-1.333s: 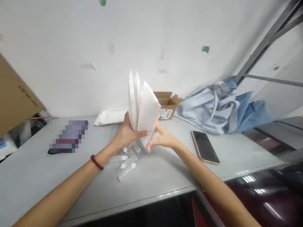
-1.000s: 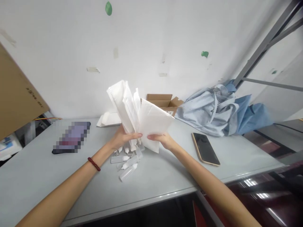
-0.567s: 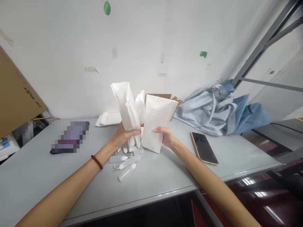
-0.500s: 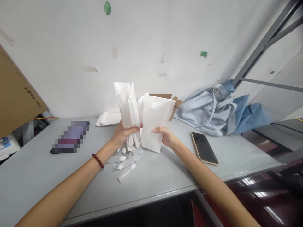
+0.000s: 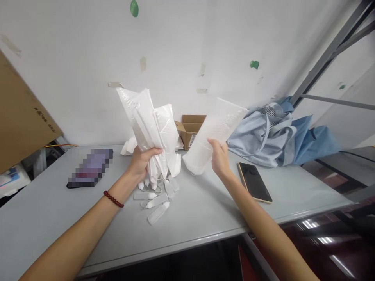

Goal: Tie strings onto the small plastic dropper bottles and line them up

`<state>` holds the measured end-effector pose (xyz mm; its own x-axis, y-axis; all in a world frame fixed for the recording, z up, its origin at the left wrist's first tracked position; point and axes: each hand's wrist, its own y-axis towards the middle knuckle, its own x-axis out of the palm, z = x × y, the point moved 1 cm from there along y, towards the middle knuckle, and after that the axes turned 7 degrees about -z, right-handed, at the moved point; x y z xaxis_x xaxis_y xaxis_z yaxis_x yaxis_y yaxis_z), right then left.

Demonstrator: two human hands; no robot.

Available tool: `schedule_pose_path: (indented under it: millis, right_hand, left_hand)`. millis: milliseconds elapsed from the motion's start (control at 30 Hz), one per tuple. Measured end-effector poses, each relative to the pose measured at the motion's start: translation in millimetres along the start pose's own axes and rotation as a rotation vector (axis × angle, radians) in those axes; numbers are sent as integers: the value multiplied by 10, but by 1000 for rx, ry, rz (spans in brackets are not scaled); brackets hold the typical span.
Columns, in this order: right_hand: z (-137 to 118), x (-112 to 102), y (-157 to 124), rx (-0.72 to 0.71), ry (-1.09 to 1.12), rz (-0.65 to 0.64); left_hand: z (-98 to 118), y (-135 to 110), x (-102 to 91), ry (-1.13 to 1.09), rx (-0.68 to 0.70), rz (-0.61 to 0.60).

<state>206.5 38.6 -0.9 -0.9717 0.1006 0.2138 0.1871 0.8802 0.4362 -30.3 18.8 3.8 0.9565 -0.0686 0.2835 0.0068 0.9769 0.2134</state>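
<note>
Several white bubble mailers (image 5: 143, 121) fan out upright in my left hand (image 5: 143, 160), its thumb across their front. A single white bubble mailer (image 5: 216, 125), tilted to the right, is pinched in my right hand (image 5: 219, 156), apart from the others. Below the left bundle, small clear plastic tubes with white caps (image 5: 158, 201) lie in a loose pile on the grey table (image 5: 190, 218). Behind the bundle, more white packaging (image 5: 129, 146) lies near the wall, partly hidden.
An open cardboard box (image 5: 190, 127) stands against the wall. A phone (image 5: 254, 182) lies on the right, with a light blue cloth bag (image 5: 263, 136) behind it. On the left are a pixelated dark object (image 5: 90, 168) and a large cardboard sheet (image 5: 23, 117).
My hands have moved apart. The right one has carried its single mailer right and tilted it, uncovering the cardboard box. In my left hand the mailers have spread into a fan.
</note>
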Motion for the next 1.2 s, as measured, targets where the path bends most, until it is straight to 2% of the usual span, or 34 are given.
schedule_pose_path:
  millis: [100, 167, 233, 300, 400, 600, 733, 833, 1067, 1200]
  right_hand:
    - [32, 150, -135, 4, 3, -222]
    - [46, 231, -222, 48, -3, -440]
    - [65, 262, -272, 101, -35, -605]
    - [97, 248, -271, 161, -26, -691]
    - [161, 199, -222, 261, 62, -743]
    - [181, 227, -254, 374, 98, -806]
    - [141, 296, -321, 324, 1, -804]
    - [113, 329, -331, 261, -46, -732]
    - [6, 328, -287, 163, -18, -582]
    - [-9, 323, -270, 104, -10, -414]
  left_hand:
    - [7, -59, 77, 32, -4, -82]
    - [-11, -100, 139, 51, -46, -190]
    - [-34, -129, 178, 81, -103, -307]
    - [-52, -137, 178, 109, -142, -388]
    - [-65, -117, 127, 118, -166, -412]
    - [-74, -98, 109, 143, -166, -437]
    - [-39, -118, 169, 215, -65, -483]
    - [-4, -131, 207, 274, -20, -520]
    - [25, -84, 123, 275, 39, -307]
    - [98, -49, 39, 283, 103, -213]
